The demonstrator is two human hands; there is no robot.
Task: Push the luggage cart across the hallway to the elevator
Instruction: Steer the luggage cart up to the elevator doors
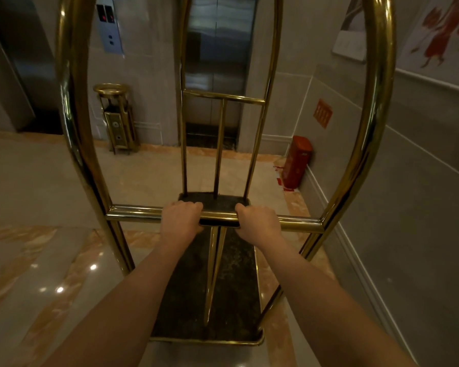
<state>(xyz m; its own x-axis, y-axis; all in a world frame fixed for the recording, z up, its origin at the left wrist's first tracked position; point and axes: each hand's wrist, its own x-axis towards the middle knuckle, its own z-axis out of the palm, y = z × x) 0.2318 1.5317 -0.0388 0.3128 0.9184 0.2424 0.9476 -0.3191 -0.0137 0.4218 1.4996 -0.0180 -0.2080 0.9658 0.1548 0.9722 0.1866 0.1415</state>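
Note:
A brass luggage cart (pixel 74 133) with tall arched tubes and a dark carpeted deck (pixel 186 300) fills the view, with nothing on the deck. My left hand (pixel 180 218) and my right hand (pixel 257 221) both grip the horizontal brass handle bar (pixel 133 211), close together at its middle. Straight ahead, past the cart's far frame, stands the steel elevator door (pixel 217 56), shut. A call panel (pixel 108 25) with red displays hangs on the wall to its left.
A brass ashtray bin (pixel 117 120) stands left of the elevator door. A red box (pixel 297 161) sits on the floor in the right corner. The tiled right wall (pixel 408 181) runs close beside the cart. Another elevator door (pixel 13 70) is at far left. Glossy marble floor (pixel 37 181) spreads left.

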